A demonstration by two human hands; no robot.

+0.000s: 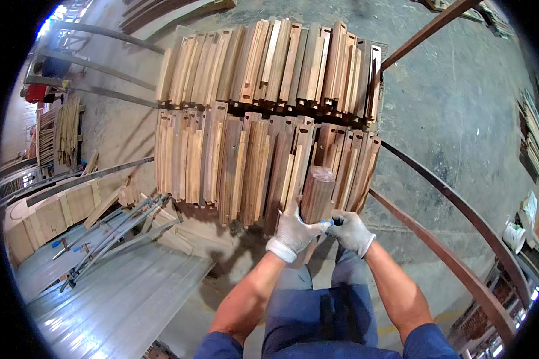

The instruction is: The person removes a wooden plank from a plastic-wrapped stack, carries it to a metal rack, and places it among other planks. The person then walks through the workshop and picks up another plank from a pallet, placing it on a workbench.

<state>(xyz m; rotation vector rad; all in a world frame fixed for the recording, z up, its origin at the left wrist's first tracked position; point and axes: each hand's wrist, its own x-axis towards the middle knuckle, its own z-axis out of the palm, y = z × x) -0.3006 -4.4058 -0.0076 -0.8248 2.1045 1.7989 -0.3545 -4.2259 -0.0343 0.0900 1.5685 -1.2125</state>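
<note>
A thick reddish-brown wood block (318, 190) stands out toward me at the front of the nearer row of wood pieces (254, 164). My left hand (294, 232), in a pale work glove, grips the near part of this block with the thumb stretched toward the right. My gloved right hand (354, 232) is closed at the block's right side. Between its fingers shows a small blue and black thing, too small to name. Both hands nearly touch. Part of the block's near end is hidden by the hands.
A second row of slotted wood pieces (269, 60) lies behind the nearer one. Metal bar clamps (111, 236) lie on a shiny sheet-covered surface (120, 293) at the left. Long rails (443, 245) slant away at the right. A white bucket (514, 236) sits at the far right.
</note>
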